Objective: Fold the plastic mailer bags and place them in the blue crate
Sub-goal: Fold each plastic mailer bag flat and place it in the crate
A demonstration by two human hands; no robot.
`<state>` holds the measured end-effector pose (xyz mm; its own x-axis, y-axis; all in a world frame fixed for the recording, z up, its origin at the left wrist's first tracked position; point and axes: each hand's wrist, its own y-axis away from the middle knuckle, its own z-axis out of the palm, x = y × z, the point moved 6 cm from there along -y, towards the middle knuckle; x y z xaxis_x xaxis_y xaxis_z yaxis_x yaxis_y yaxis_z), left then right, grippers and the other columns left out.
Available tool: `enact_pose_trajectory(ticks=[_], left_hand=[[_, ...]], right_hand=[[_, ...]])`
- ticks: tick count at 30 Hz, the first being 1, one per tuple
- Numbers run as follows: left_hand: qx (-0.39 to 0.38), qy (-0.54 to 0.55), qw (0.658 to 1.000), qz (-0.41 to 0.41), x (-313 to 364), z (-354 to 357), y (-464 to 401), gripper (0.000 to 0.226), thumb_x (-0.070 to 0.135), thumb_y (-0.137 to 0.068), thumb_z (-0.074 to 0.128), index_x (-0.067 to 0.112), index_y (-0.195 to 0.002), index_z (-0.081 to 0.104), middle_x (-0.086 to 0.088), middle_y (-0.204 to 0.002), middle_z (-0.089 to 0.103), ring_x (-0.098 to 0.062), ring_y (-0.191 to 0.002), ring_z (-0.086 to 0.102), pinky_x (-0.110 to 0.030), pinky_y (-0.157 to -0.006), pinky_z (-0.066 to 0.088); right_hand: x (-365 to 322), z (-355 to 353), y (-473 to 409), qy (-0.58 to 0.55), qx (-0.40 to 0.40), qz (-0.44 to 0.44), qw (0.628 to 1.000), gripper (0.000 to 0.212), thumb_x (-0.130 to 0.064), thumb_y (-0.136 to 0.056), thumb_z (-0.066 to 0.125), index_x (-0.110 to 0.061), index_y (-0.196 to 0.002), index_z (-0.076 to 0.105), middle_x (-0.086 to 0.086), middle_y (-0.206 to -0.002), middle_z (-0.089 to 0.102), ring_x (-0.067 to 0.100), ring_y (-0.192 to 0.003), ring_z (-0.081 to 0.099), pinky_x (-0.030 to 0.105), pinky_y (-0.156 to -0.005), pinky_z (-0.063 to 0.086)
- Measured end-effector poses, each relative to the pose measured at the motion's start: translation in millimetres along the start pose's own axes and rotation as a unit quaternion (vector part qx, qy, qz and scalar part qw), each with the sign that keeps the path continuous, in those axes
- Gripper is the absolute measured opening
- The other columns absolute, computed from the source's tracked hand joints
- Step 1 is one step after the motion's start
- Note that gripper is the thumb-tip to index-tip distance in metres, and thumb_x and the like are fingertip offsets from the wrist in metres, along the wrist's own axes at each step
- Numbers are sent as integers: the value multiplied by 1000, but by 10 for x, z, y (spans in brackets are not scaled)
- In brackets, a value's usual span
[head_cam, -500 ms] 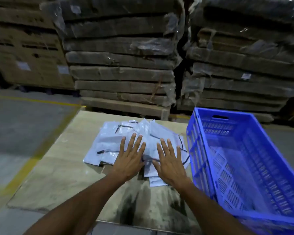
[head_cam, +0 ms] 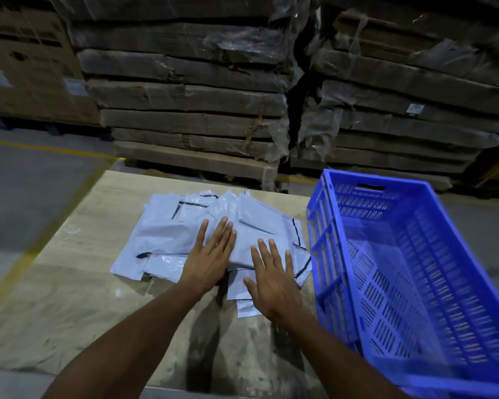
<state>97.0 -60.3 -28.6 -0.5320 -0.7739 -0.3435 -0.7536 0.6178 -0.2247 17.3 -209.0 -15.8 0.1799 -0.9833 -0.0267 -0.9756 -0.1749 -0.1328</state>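
1. A loose pile of white mailers (head_cam: pixel 185 237) with thin black edge strips lies in the middle of the frame, on the far half of a pale desk (head_cam: pixel 69 298).
2. The left hand (head_cam: pixel 211 254) lies palm down on the near middle of the pile, fingers (head_cam: pixel 219 228) straight and close together, pointing toward the top of the frame; released, gripping nothing.
3. The right hand (head_cam: pixel 274 283) lies palm down just right of the left, on the near right part of the pile, fingers (head_cam: pixel 274 251) straight and slightly spread; also released, holding nothing.
4. Both hands are slightly blurred, so whether they press hard or only rest on the plastic cannot be told.
5. A few mailers stick out toward the bottom of the frame between and under the two hands.
6. A blue crate (head_cam: pixel 323 243) with slotted walls stands at the right of the frame, its left wall just beside the pile's right edge. Its floor shows no mailers.
7. Across the top of the frame stand stacks of flat cartons (head_cam: pixel 185 110) wrapped in clear film.
8. At the left, a grey floor (head_cam: pixel 26 182) carries a yellow line.
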Motion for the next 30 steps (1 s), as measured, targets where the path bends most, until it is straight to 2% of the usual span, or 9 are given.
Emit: enact_pose_trajectory(ticks=[4, 8, 10, 13, 16, 18, 20, 26, 30], left_hand=[[42, 12, 999, 2, -76, -164, 147, 85, 37, -93, 63, -3, -159, 28, -24, -169, 18, -40, -158, 7, -70, -123, 9], [85, 9, 996, 4, -117, -355, 532, 62, 15, -101, 33, -3, -160, 26, -21, -169, 18, -39, -158, 10, -70, -122, 11], [86, 21, 996, 0, -133, -415, 803, 58, 8, -102, 20, -2, -159, 28, -20, -169, 21, -38, -158, 13, -70, -122, 12], [88, 47, 995, -4, -119, -421, 1249, 60, 6, -104, 8, -2, -155, 39, -20, -165, 31, -39, -155, 24, -70, -120, 19], [67, 62, 995, 30, 4, -293, 1717, 58, 13, -104, 16, -2, -156, 38, -21, -165, 31, -39, -155, 24, -70, -118, 23], [44, 77, 995, 51, 93, -164, 1942, 63, 24, -99, 27, -1, -155, 38, -21, -163, 35, -39, -154, 28, -68, -119, 20], [21, 89, 994, 67, 218, -37, 2130, 67, 27, -95, 29, -1, -155, 36, -21, -162, 37, -39, -153, 30, -65, -120, 17], [-8, 117, 991, 64, 344, 152, 2540, 66, 15, -96, 26, 4, -160, 31, -18, -168, 24, -38, -157, 19, -59, -121, 19], [-48, 122, 991, 43, 242, 222, 2543, 68, 22, -96, 28, 9, -162, 26, -17, -170, 18, -37, -158, 13, -59, -123, 21]], right_hand=[[34, 83, -23, 11, -3, -11, 1000, 75, -42, -94, 53, -8, -157, 28, 17, -166, 18, 38, -153, 13, 64, -117, 19], [-56, 126, 14, 16, -3, -24, 1000, 86, -12, -75, 72, -4, -153, 35, 21, -162, 26, 41, -151, 22, 67, -115, 24], [-139, 184, 121, 18, 10, -40, 999, 81, -8, -75, 68, -4, -150, 37, 22, -158, 35, 41, -146, 33, 64, -114, 26], [-339, 264, 433, -12, 8, -67, 998, 69, -9, -82, 35, -7, -151, 29, 21, -155, 40, 40, -142, 41, 56, -115, 25], [-623, 344, 822, -5, -25, -80, 997, 83, 4, -70, 49, -7, -152, 38, 22, -155, 40, 39, -143, 40, 57, -112, 39], [-751, 477, 1037, 8, -55, -81, 995, 95, -5, -64, 77, -8, -151, 40, 21, -156, 38, 38, -144, 38, 58, -112, 38], [-810, 646, 1246, 12, -97, -66, 993, 111, -32, -60, 91, -13, -153, 34, 20, -159, 35, 37, -148, 31, 59, -115, 28], [-1017, 755, 1700, -13, -111, -38, 993, 101, -18, -73, 75, -25, -159, 23, 13, -167, 16, 37, -154, 11, 64, -116, 11], [-971, 799, 1618, -12, -136, -40, 990, 109, -29, -72, 78, -29, -161, 15, 8, -169, 9, 37, -154, 4, 61, -117, 5]])
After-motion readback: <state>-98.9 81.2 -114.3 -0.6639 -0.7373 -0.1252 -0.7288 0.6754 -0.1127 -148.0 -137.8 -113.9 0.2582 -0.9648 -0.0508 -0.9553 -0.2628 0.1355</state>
